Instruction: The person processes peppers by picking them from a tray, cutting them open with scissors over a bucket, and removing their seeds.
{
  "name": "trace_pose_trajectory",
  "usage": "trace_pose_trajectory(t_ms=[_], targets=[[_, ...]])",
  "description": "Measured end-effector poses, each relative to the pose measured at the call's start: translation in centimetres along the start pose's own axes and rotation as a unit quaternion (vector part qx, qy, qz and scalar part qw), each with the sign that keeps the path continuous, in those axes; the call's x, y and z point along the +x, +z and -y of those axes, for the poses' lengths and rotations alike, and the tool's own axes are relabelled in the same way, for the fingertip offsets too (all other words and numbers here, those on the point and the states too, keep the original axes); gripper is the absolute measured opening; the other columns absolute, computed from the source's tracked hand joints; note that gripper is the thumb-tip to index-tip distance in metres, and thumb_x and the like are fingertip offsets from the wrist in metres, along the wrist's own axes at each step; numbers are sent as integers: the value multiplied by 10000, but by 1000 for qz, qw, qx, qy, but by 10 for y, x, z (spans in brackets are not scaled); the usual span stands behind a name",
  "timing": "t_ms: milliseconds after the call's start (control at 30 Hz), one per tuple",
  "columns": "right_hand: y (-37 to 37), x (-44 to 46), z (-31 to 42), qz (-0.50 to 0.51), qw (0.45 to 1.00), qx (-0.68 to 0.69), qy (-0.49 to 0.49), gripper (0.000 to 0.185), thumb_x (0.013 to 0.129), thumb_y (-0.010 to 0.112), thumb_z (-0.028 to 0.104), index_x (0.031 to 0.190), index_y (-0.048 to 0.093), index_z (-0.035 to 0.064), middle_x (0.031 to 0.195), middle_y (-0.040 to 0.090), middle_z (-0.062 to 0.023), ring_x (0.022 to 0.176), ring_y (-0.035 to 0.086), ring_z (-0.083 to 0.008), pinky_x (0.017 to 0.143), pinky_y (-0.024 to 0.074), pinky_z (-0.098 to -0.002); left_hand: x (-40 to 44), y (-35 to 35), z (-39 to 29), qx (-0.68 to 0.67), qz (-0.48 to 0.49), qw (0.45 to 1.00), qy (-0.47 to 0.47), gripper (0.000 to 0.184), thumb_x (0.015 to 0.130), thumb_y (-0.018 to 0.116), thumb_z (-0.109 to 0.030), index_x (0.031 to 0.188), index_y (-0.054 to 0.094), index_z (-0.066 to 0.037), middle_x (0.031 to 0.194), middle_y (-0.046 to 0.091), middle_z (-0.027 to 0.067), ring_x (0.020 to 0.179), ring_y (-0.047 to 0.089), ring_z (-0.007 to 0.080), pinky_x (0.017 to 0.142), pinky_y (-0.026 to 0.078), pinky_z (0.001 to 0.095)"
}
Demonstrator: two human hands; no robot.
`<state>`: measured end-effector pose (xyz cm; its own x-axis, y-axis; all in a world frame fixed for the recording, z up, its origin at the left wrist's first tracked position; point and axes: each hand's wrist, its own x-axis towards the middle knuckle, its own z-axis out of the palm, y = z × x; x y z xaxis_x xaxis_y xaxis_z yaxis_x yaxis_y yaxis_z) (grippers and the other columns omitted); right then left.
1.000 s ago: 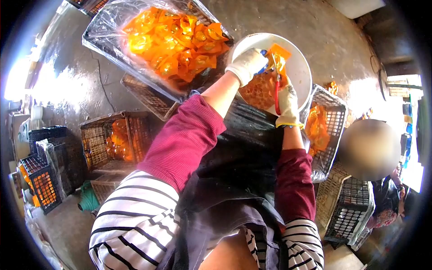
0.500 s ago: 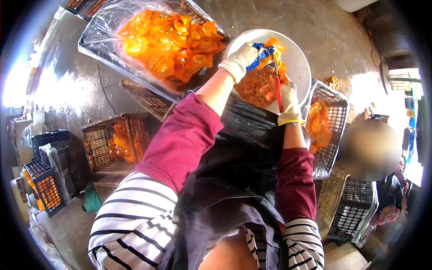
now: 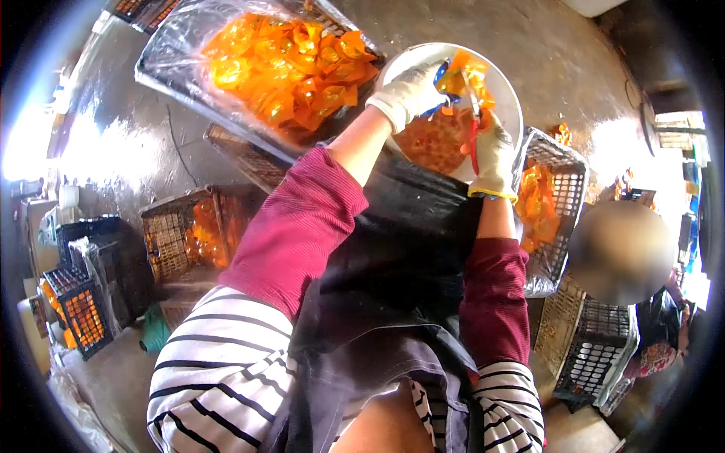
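My left hand (image 3: 411, 96), in a white glove with blue fingertips, pinches an orange plastic packet (image 3: 470, 69) over a white bucket (image 3: 507, 102). My right hand (image 3: 494, 155), gloved in white with a yellow cuff edge, is closed around red-handled scissors (image 3: 474, 142). Their blades point up at the packet's lower part; whether they are cutting into it I cannot tell. Inside the bucket lies a wet orange-brown mass (image 3: 432, 142) of small rounded pieces. My left fingertips are partly hidden by the packet.
A plastic-lined crate (image 3: 189, 97) heaped with orange packets (image 3: 291, 68) stands at upper left. Right of the bucket, another crate (image 3: 568, 189) holds orange film pieces (image 3: 538, 208). More crates (image 3: 168, 241) stand at left. A person (image 3: 653, 332) is at the right edge.
My left hand has shifted slightly left and turned, and the packet has moved up a little. My right hand and the scissors have shifted slightly; more of the bucket's contents shows.
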<state>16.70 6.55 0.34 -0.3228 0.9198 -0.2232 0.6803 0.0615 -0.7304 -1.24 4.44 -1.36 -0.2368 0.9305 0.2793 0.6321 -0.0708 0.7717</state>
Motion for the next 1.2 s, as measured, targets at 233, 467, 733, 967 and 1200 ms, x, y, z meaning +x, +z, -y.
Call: trace_pose_trajectory(t_ms=[233,467,733,967,1200], targets=[[-3,3,-29,-6,871,487,-71,311,901,576,302,1068,582,39,922,644,-103,673,648,-187,455,438,-237,-53,-120,15,-77,-115,977,-161,368,835,664,-336,1123,639,-108,954,661,10,795,597,92,703,487,242],[-36,21,-89,193,604,765,-113,753,837,557,541,1310,441,-33,1263,549,-127,1152,522,-276,1041,360,-378,-117,-168,56,83,-62,928,-358,602,817,681,-383,1316,480,-113,1128,621,78,943,584,169,800,472,280],[-22,20,-53,87,657,749,-7,577,889,548,401,1259,477,-36,1263,549,-125,1129,537,-254,1029,388,-377,-85,-106,157,268,-25,880,-391,490,862,541,-386,1220,521,-51,1193,579,180,1098,549,343,924,429,420],[-15,21,-32,155,740,652,-55,497,919,513,376,1212,509,-26,1213,573,-139,1095,554,-242,985,418,-373,-99,-158,149,-317,-288,862,-271,370,834,646,-151,1176,558,-41,1076,635,120,981,627,258,785,512,331],[55,26,-48,164,903,397,-15,335,947,512,273,1170,562,27,946,650,-72,850,597,-142,759,481,-255,-66,-131,91,80,-180,957,-213,347,905,535,-353,1072,630,-64,1001,646,188,988,604,343,809,488,403]])
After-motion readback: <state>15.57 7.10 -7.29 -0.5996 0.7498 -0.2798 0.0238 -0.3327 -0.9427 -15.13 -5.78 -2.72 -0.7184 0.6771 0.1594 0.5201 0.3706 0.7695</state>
